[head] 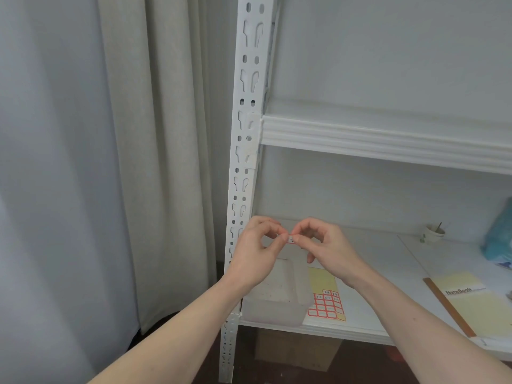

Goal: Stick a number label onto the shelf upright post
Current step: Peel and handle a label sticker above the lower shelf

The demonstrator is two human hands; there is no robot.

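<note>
Label [291,240] sits pinched between left hand [256,254] and right hand [327,249], beside the post [243,151].

Label [290,240] mostly hidden between fingertips; its number too small to read.

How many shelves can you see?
2. The upper shelf runs right from the post. The lower shelf sits behind the hands, holding the sticker sheet and notebook. Others may lie out of view.
</note>
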